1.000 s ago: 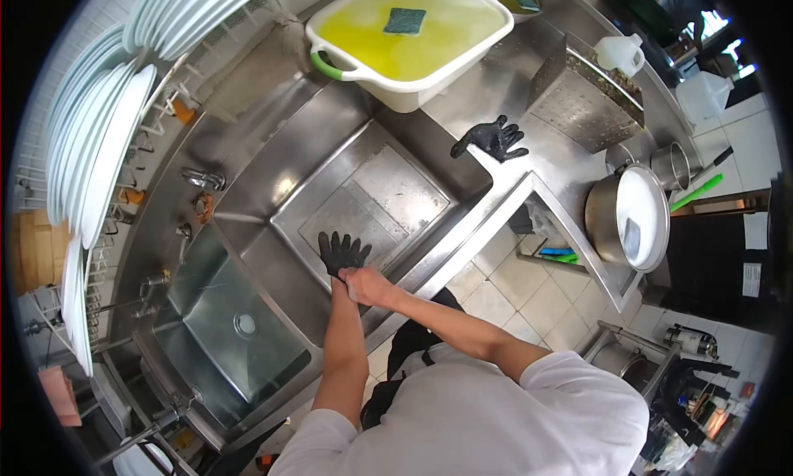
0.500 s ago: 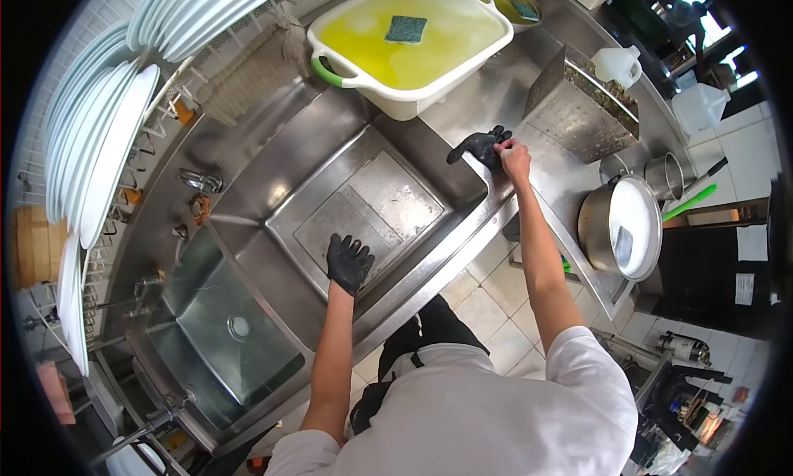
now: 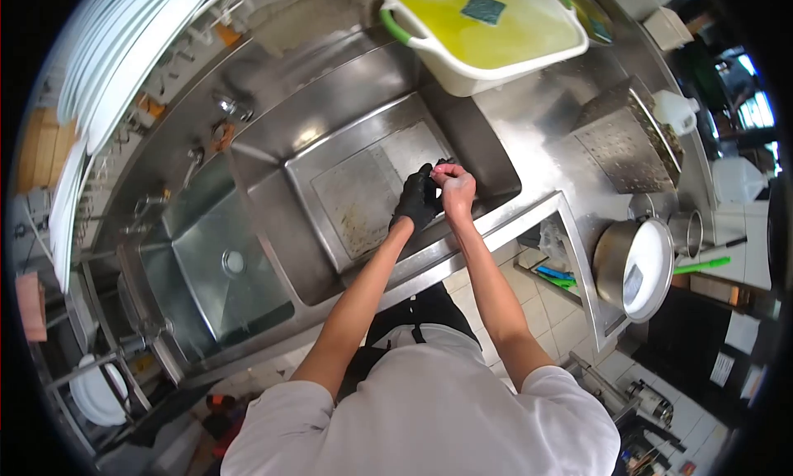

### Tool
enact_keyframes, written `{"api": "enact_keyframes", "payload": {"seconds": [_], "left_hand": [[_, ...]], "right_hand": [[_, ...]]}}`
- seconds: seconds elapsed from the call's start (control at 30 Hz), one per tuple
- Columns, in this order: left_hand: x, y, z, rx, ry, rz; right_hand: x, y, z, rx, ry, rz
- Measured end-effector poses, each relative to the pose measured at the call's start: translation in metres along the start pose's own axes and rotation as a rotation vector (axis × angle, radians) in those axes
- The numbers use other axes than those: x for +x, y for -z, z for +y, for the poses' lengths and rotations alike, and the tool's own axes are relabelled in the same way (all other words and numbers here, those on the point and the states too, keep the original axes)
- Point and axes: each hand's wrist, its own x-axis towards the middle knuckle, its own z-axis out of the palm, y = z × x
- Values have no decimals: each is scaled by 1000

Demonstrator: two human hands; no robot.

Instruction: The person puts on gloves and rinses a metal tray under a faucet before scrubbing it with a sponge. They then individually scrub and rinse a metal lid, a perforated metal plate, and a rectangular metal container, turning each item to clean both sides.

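Note:
My left hand (image 3: 415,202) wears a black glove and is raised over the flat-bottomed sink basin (image 3: 363,187). My bare right hand (image 3: 454,188) presses against it, fingers curled. Between the two hands is a second black glove (image 3: 443,161); only a small dark edge of it shows above my right fingers. Both hands seem to pinch it. Both forearms reach forward from my white-shirted body at the sink's front edge.
A white tub (image 3: 462,71) of yellow liquid with a green sponge (image 3: 483,8) stands behind the sink. A perforated metal container (image 3: 628,141) and a lidded pot (image 3: 636,265) are to the right. A deeper basin (image 3: 223,261) lies left, with racked white plates (image 3: 124,54) beyond.
My right hand took the black glove off the counter and brought it left to my gloved left hand, which rose from the basin floor. The camera view shifted right.

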Motion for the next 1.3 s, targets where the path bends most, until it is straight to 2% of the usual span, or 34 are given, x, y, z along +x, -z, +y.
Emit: {"api": "enact_keyframes", "payload": {"seconds": [0.07,0.1,0.13,0.2,0.33,0.4,0.47,0.53,0.57,0.63,0.67,0.7,0.77,0.8,0.83,0.87,0.9,0.93,0.97,1.0,1.07,1.1,1.13,1.17,1.2,1.23,1.3], "left_hand": [[-18,4,37,1182,212,251],[-15,39,4,1118,94,223],[-15,49,12,1160,194,123],[-24,87,-22,54,-2,244],[-53,95,45,-54,78,152],[-66,99,64,-271,152,63],[-72,101,76,-275,112,79],[-74,111,69,-317,81,93],[-77,116,66,-322,79,105],[-79,137,47,-327,145,76],[-78,147,33,-330,145,85],[-71,163,10,-492,77,-80],[-75,162,7,-654,5,-244],[-80,141,25,-765,80,-25],[-83,132,29,-871,154,200],[-81,133,30,-875,147,205],[-76,142,17,-836,149,159],[-76,150,4,-797,152,114],[-79,156,-9,-830,251,139],[-75,169,-31,-831,247,142],[-65,195,-69,-881,305,-23],[-75,173,-41,-794,360,180],[-83,155,-17,-794,357,179],[-90,141,5,-775,351,266],[-93,138,7,-756,349,356],[-95,136,10,-747,319,275],[-96,138,9,-685,353,286]], "right_hand": [[4,-16,3,286,-205,-141],[6,-21,-4,299,-262,-188],[6,-26,-13,288,-230,-261],[19,-31,-7,224,-190,-488],[22,-40,8,153,-214,-548],[12,-43,19,18,-516,-690],[3,-45,26,101,-635,-925],[-8,-50,39,346,-675,-955],[-10,-54,44,340,-683,-964],[-15,-61,48,559,-711,-816],[-21,-64,51,556,-719,-821],[-28,-67,51,632,-708,-804],[-43,-74,60,790,-705,-720],[-49,-75,64,785,-706,-724],[-58,-74,67,838,-730,-639],[-65,-75,70,890,-753,-557],[-74,-75,65,799,-649,-615],[-78,-79,65,794,-656,-620],[-80,-84,63,606,-624,-588],[-79,-88,62,420,-586,-552],[-70,-90,66,371,-577,-559],[-66,-89,61,318,-577,-557],[-64,-89,58,264,-576,-557],[-62,-93,59,137,-503,-519],[-59,-93,60,136,-503,-521],[-55,-93,61,143,-528,-570],[-51,-94,63,119,-510,-601]]}}
